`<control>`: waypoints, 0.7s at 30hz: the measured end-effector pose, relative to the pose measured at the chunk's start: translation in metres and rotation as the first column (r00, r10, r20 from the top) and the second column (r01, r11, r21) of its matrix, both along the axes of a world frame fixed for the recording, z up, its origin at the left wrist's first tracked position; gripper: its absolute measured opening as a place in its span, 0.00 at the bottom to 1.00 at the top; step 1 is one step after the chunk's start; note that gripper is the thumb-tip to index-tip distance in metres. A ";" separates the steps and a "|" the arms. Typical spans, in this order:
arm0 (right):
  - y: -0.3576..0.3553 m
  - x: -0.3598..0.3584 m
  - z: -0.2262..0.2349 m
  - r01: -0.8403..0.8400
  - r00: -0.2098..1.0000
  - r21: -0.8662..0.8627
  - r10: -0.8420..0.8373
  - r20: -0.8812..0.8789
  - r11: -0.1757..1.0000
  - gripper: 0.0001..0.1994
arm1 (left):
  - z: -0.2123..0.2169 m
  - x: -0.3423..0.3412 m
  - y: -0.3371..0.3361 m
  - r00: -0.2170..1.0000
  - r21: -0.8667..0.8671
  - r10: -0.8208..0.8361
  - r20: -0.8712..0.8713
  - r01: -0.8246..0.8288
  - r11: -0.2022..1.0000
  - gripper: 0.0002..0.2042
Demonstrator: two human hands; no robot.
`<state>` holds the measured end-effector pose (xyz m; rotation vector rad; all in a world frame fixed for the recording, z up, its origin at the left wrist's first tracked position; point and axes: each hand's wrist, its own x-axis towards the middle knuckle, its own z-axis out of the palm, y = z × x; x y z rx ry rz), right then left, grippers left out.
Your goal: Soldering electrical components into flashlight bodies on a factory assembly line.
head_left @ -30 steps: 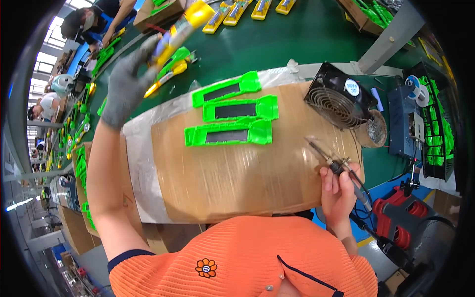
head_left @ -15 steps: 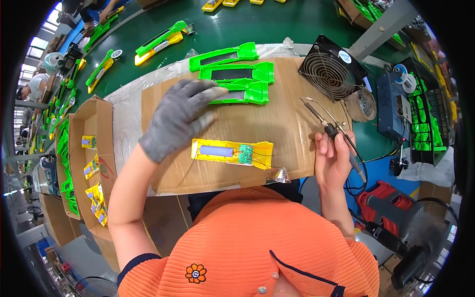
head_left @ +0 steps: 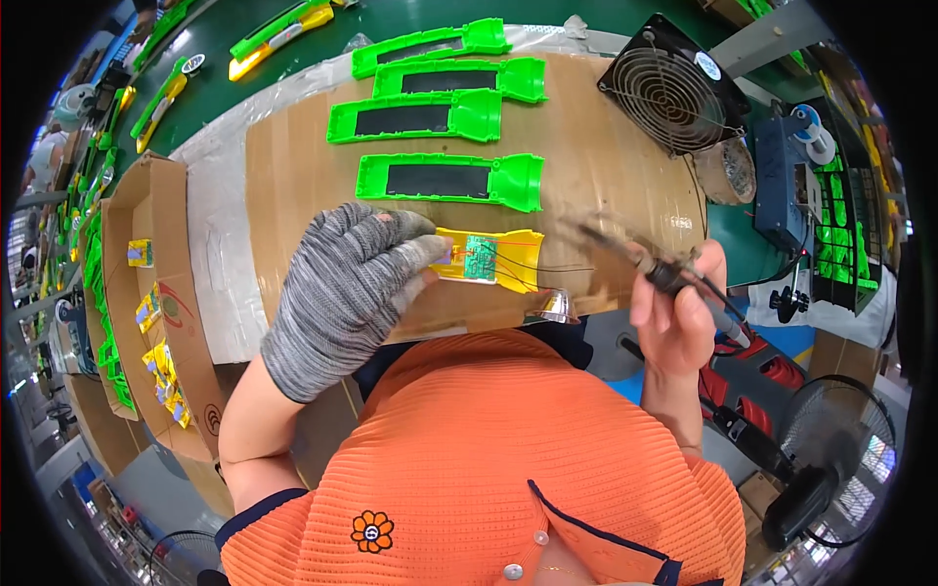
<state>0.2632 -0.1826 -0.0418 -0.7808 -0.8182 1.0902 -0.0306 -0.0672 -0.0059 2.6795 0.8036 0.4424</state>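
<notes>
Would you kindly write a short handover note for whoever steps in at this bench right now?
Left hand: gloved, pressing the yellow housing flat on the cardboard mat; its small green circuit board faces up, thin wires trailing right.
Right hand: bare, gripping the soldering iron, tip raised just right of the wires, not touching them.
Four green housings lie in a row above, nearer the fan. A carton of small yellow parts stands at the left.
Done: housing positioned and held. Left: likely the joints on the board; none can be judged finished from here.
</notes>
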 end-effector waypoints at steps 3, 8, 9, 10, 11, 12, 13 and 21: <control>0.001 -0.005 0.011 -0.149 0.986 -0.076 0.154 0.057 0.986 0.12 | -0.010 0.009 -0.006 0.977 -0.081 0.019 0.211 -0.001 0.997 0.12; 0.007 -0.008 0.013 -0.172 0.970 -0.196 0.201 0.138 0.965 0.09 | -0.021 0.019 -0.008 0.937 -0.263 0.083 0.340 0.010 0.965 0.10; 0.009 -0.008 0.012 -0.170 0.970 -0.200 0.200 0.138 0.965 0.09 | -0.021 0.021 -0.009 0.944 -0.242 0.091 0.316 -0.013 0.970 0.09; 0.010 -0.007 0.011 -0.182 0.967 -0.211 0.214 0.139 0.960 0.09 | -0.019 0.023 -0.009 0.944 -0.245 0.091 0.316 -0.011 0.970 0.09; 0.011 -0.007 0.009 -0.196 0.963 -0.222 0.230 0.139 0.955 0.09 | -0.018 0.024 -0.009 0.948 -0.281 0.137 0.286 -0.054 0.958 0.09; 0.012 -0.006 0.008 -0.203 0.964 -0.241 0.238 0.122 0.949 0.08 | -0.017 0.025 -0.010 0.950 -0.316 0.183 0.253 -0.097 0.944 0.09; 0.013 -0.007 0.007 -0.203 0.964 -0.242 0.237 0.120 0.949 0.08 | -0.017 0.028 -0.008 0.962 -0.230 0.151 0.229 -0.098 0.968 0.09; 0.018 -0.009 0.002 -0.248 0.951 -0.308 0.291 0.103 0.919 0.08 | -0.018 0.032 -0.008 0.974 -0.195 0.136 0.182 -0.100 0.976 0.08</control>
